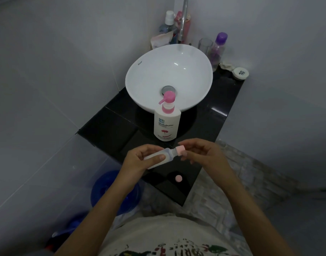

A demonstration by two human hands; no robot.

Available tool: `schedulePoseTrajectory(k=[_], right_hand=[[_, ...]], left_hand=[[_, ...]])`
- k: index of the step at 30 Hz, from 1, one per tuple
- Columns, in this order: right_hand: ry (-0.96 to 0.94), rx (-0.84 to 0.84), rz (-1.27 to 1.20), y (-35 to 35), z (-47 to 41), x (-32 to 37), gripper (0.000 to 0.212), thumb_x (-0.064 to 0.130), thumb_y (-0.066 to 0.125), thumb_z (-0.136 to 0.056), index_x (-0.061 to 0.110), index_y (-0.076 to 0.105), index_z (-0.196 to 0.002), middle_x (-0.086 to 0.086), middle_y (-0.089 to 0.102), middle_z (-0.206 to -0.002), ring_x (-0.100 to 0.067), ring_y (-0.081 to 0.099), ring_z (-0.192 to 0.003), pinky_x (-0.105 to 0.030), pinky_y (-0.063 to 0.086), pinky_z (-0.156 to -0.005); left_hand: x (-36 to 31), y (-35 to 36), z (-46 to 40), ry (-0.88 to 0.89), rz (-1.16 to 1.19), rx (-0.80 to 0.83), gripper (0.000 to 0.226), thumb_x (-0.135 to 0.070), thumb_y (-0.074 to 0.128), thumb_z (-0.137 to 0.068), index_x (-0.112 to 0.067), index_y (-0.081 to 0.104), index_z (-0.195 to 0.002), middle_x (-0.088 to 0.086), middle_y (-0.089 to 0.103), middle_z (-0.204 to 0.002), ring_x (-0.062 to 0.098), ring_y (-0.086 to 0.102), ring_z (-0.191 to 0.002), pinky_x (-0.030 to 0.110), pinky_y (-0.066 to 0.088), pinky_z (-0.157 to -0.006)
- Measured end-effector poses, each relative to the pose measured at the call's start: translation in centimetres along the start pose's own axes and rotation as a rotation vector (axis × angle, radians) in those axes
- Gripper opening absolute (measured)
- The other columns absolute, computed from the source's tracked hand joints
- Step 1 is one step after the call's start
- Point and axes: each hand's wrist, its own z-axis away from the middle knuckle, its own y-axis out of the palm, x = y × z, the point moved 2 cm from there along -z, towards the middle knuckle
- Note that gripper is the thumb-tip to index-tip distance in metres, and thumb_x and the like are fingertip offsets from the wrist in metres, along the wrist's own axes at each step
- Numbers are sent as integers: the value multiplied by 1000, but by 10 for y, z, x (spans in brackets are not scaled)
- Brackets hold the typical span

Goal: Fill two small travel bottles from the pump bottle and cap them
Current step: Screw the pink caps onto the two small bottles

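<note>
Lower centre of frame: left hand (140, 159) is wrapping around a small travel bottle (158, 157), fingers closed on its body, thumb lying across the front. Bottle is lying tilted, neck pointing right and slightly up. Walls are translucent and whitish; fill level cannot be told.

Right hand (201, 154) is pinching the pink cap (181, 150) sitting on the bottle's neck, thumb and forefinger closed on it, other fingers curling loosely.

Pump bottle (166, 120) is standing upright just above the hands, white body, pink pump, touching the front of the white basin (143, 78). Basin is showing nothing but its drain.

A second pink cap (178, 178) is lying alone on the black counter (106, 126), below the hands, near the counter's lower edge. Bare counter is showing to the left of the pump bottle. A blue bucket (110, 191) is sitting on the floor at lower left.
</note>
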Motion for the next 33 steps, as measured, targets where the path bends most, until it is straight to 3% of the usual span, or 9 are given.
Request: schedulePoseTrajectory(k=[7,10,14,18,20,22,26,30,33], right_hand=[[-40,0,54,0,4,5,22,2,67,-80,11,70,-100,-6,73,-90,-8,68,-70,-13,51,-61],[-3,-44,99,3,3,5,7,18,67,-83,15,70,-89,-2,71,-72,-8,61,-54,-15,46,-48],[36,-111,186,3,3,6,34,44,59,-80,11,67,-82,-5,67,-64,-11,56,-47,-16,44,-47],[-59,22,128,-2,8,15,15,18,62,-87,14,64,-102,-11,68,-83,-10,62,-61,-11,46,-53],[-61,30,155,-3,7,12,14,12,64,-85,14,66,-99,-8,69,-80,-8,62,-59,-11,46,-53],[-8,-32,164,0,7,9,8,21,65,-85,14,67,-89,-4,68,-68,-7,58,-51,-12,44,-49],[28,-109,228,4,8,8,39,50,55,-79,13,66,-80,-7,65,-62,-10,55,-47,-20,46,-49],[-73,-16,167,-1,11,13,16,26,64,-84,17,65,-97,-9,69,-82,-19,64,-67,-27,55,-60],[-42,-59,217,-1,10,12,7,21,65,-85,17,67,-91,-4,69,-77,-9,62,-62,-23,54,-58]], left_hand=[[-5,6,0,34,-41,13,38,-33,71,-65,-17,71,-99,1,73,-96,8,68,-84,19,53,-65],[-7,8,-1,43,-49,10,36,-32,72,-65,-17,72,-98,-2,73,-94,5,67,-84,18,52,-65],[-11,10,-1,46,-53,8,35,-36,71,-63,-21,73,-95,-4,73,-93,4,66,-83,18,52,-66],[-12,9,-2,43,-38,-10,35,-37,71,-63,-21,74,-94,-1,73,-95,7,66,-86,23,51,-71],[-12,9,-1,43,-38,-14,35,-37,72,-64,-21,74,-95,1,73,-96,10,66,-88,27,52,-73],[-12,9,-1,40,-51,-11,37,-37,71,-64,-19,73,-96,3,73,-98,12,66,-90,28,52,-74],[-14,11,0,32,-48,-8,34,-39,71,-62,-24,74,-93,0,73,-97,8,65,-87,25,52,-71],[-16,10,-1,33,-39,-18,33,-39,70,-63,-24,74,-92,-3,73,-94,4,65,-85,20,51,-69],[-16,11,0,26,-34,-10,31,-39,71,-62,-25,74,-90,-5,73,-92,3,65,-84,17,52,-66]])
